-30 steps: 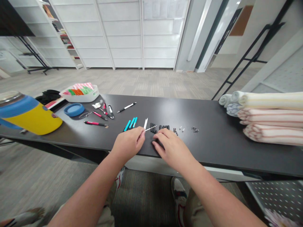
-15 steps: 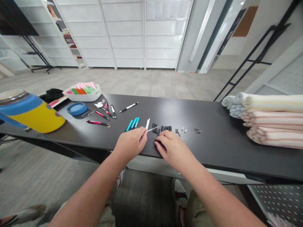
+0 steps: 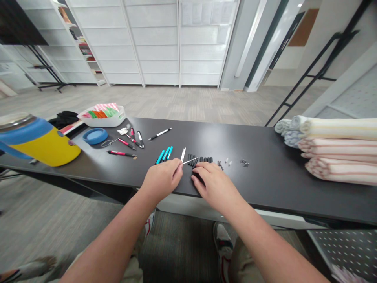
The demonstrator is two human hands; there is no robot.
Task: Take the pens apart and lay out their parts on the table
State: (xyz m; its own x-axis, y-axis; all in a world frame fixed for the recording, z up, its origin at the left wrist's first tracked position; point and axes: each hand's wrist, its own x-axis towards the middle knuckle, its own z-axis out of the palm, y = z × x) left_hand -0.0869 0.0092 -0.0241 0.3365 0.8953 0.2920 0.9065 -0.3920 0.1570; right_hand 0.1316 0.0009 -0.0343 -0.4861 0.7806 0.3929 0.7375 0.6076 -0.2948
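My left hand point(image 3: 163, 180) is closed in a pinch on a thin white pen refill point(image 3: 188, 160) that points right, just above the black table point(image 3: 273, 173). My right hand point(image 3: 214, 183) rests palm down on the table with its fingers curled over a black pen part point(image 3: 196, 179); whether they grip it is hidden. Just beyond the fingers lie a row of black pen barrels point(image 3: 200, 160), two more white refills point(image 3: 183, 154) and three teal pen parts point(image 3: 165, 154). Small grey and black bits point(image 3: 235, 162) lie to the right.
Pink and black pens point(image 3: 129, 143) lie at the left, with a blue ring point(image 3: 94, 136), a white tray point(image 3: 103, 116) of coloured items and a yellow-and-blue jug point(image 3: 38, 143). Folded striped towels point(image 3: 335, 149) are stacked at the right. The table's front edge runs under my wrists.
Both hands stay almost in place. The refill's tip has dipped slightly toward the black barrels, and the camera has shifted a little.
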